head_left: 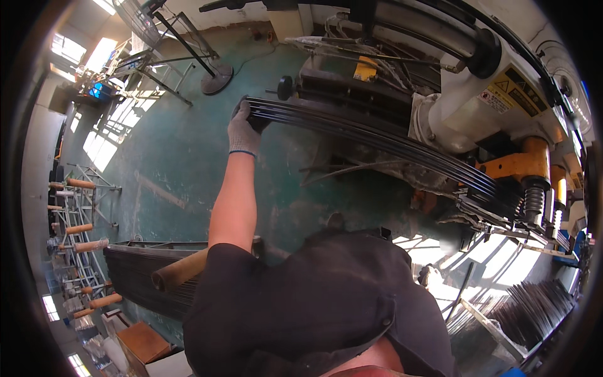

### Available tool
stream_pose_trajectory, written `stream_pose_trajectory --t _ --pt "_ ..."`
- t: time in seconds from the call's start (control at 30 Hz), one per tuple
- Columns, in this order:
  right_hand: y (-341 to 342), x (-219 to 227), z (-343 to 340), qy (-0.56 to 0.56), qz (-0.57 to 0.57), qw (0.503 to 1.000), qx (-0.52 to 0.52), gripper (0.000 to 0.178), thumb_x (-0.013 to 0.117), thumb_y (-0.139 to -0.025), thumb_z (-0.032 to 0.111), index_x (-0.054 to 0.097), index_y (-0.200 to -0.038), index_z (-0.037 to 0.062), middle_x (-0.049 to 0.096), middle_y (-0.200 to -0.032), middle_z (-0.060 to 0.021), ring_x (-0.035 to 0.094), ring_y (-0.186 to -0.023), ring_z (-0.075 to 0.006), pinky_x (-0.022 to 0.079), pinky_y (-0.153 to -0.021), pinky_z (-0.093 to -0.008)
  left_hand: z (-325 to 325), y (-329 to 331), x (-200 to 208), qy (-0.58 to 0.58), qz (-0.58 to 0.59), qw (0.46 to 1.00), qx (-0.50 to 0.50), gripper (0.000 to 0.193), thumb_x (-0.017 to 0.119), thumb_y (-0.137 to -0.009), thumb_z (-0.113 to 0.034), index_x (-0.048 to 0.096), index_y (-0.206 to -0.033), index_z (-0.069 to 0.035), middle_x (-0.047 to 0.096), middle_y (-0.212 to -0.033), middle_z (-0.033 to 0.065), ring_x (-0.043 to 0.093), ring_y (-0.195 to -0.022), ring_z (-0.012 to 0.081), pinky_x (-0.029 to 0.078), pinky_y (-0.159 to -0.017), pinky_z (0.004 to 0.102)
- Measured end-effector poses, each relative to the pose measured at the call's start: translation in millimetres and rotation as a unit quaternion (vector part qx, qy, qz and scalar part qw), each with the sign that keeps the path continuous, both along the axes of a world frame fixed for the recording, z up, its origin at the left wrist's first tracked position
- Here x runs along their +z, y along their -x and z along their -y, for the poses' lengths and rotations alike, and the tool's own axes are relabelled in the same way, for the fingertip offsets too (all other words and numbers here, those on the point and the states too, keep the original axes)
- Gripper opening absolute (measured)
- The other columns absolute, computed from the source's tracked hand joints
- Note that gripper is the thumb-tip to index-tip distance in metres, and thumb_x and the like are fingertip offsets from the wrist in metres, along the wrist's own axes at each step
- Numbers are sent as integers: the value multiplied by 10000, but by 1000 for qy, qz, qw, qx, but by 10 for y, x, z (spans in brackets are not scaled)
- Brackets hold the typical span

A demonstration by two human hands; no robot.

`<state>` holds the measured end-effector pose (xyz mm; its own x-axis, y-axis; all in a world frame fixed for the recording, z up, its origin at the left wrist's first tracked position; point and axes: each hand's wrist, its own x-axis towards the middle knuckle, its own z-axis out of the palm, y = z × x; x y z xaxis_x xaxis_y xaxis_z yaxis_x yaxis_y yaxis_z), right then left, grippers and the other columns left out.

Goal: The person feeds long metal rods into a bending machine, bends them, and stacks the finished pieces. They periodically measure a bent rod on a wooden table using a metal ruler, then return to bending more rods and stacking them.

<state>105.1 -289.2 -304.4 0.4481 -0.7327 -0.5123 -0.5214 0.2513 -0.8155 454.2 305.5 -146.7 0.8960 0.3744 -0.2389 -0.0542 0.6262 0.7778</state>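
Note:
A white knitted glove covers my left hand (242, 130), which is stretched far forward. Its fingers wrap round the left end of a bundle of long dark metal strips (377, 142). From there the bundle runs rightward, its other end under the orange press head (524, 162) with coil springs. A small pale shape beside my right side looks like my gloved right hand (430, 276). Its fingers cannot be made out, nor whether it holds anything.
The white machine body (468, 103) fills the upper right. Stacks of dark strips lie at the lower left (138, 276) and lower right (534, 308). A cardboard tube (179, 270) is by my left arm. A stand's round base (217, 78) rests on the green floor (169, 151).

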Motion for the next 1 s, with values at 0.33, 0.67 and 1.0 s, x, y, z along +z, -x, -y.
stream_pose_trajectory --t 0.33,0.67,1.0 --pt "171 -103 -65 6 -41 998 43 164 659 -954 212 659 -835 100 564 -703 27 478 -584 -70 353 -516 -259 -60 3 6 -19 13 998 -52 355 569 -1099 -236 565 -1436 -125 685 -1274 154 673 -1189 353 582 -986 574" --pt "358 -626 328 -9 -8 999 50 167 660 -984 170 703 -956 12 640 -782 -6 518 -644 -104 406 -595 -274 -236 139 67 -153 -28 970 -188 483 557 -1114 -353 473 -1557 -180 624 -1390 143 677 -1174 403 584 -963 604" --pt "-161 -610 579 161 -111 931 309 241 664 -942 187 752 -1053 -8 748 -896 -77 671 -814 -174 533 -775 -323 167 208 -137 37 -64 997 -14 612 345 -1139 -506 402 -1614 -124 430 -1647 165 418 -1489 430 337 -1237 599"
